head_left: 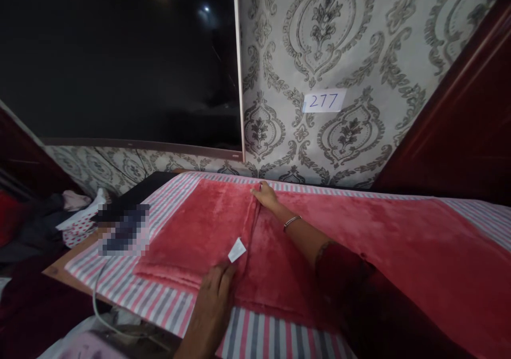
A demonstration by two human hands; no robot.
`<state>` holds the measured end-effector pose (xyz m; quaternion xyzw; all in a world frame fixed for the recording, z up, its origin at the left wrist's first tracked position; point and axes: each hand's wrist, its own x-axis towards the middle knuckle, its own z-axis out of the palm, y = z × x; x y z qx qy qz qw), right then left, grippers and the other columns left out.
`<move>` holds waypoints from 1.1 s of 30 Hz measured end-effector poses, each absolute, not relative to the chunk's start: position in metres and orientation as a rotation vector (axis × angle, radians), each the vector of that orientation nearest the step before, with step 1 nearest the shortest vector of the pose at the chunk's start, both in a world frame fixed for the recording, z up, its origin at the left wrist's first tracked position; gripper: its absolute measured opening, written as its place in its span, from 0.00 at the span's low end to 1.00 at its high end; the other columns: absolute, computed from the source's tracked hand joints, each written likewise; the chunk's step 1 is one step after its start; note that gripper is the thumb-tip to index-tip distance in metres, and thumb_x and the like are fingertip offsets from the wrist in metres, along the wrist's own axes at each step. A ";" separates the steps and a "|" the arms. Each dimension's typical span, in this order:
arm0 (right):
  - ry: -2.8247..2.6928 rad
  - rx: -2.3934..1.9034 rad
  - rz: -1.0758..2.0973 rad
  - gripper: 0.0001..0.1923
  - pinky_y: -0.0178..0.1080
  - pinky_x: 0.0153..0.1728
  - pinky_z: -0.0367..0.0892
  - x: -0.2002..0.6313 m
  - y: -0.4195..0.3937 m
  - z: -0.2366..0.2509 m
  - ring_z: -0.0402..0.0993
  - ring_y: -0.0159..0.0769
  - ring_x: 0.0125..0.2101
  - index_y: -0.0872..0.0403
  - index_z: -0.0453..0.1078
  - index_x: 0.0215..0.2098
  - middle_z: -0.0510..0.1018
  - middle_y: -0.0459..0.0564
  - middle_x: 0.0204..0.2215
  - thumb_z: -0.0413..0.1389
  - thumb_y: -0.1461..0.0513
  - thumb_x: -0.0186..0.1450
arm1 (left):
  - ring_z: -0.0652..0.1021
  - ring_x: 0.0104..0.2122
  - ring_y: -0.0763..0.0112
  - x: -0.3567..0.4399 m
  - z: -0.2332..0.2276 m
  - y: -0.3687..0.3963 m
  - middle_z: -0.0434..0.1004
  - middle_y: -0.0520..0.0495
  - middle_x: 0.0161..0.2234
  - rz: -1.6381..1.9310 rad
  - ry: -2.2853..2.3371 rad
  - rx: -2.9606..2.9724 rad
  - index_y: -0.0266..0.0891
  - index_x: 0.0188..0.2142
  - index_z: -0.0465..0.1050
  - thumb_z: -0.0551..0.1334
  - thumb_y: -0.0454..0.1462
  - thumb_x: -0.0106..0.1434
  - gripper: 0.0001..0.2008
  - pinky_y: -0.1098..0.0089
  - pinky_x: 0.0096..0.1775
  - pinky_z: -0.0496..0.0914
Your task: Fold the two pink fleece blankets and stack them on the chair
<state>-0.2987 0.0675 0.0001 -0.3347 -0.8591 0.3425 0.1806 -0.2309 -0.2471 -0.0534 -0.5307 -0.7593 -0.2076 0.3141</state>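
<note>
Nearest the camera, the left hand (213,295) lies flat with fingers together on the near edge of a pink blanket (199,231), just below its white tag (237,250). Straight beyond it, the right hand (265,195) pinches the far end of the same folded edge. That edge runs away from the person, joining the two hands; the folded part lies to its left, and loose blanket spreads off to the right. Underneath is a striped sheet (159,300) on a bench, with a blurred item (123,230) and a cable (99,300) at left. Behind stand patterned wallpaper (319,40), a dark screen (120,56) and a paper label (323,101) reading 277.
</note>
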 end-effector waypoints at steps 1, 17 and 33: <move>-2.432 -0.930 0.977 0.35 0.38 0.47 0.70 -0.297 0.065 0.000 0.75 0.44 0.51 0.55 0.57 0.66 0.78 0.56 0.52 0.58 0.52 0.65 | 0.80 0.43 0.61 -0.232 -0.049 -0.247 0.79 0.41 0.44 -0.554 -2.005 -1.413 0.39 0.53 0.70 0.50 0.30 0.69 0.17 0.62 0.44 0.76; -2.467 -0.911 0.834 0.31 0.41 0.50 0.69 -0.275 0.056 0.010 0.75 0.46 0.51 0.56 0.55 0.67 0.76 0.59 0.52 0.52 0.64 0.67 | 0.81 0.41 0.64 -0.238 -0.002 -0.255 0.81 0.45 0.41 -0.827 -2.081 -1.527 0.42 0.47 0.74 0.55 0.41 0.70 0.12 0.66 0.42 0.76; -2.865 -0.530 0.487 0.33 0.57 0.66 0.43 -0.268 0.045 -0.013 0.46 0.48 0.69 0.53 0.51 0.71 0.50 0.56 0.71 0.46 0.49 0.72 | 0.54 0.69 0.41 -0.265 -0.036 -0.200 0.56 0.39 0.69 -0.283 -2.494 -1.425 0.49 0.67 0.59 0.58 0.46 0.67 0.30 0.33 0.60 0.54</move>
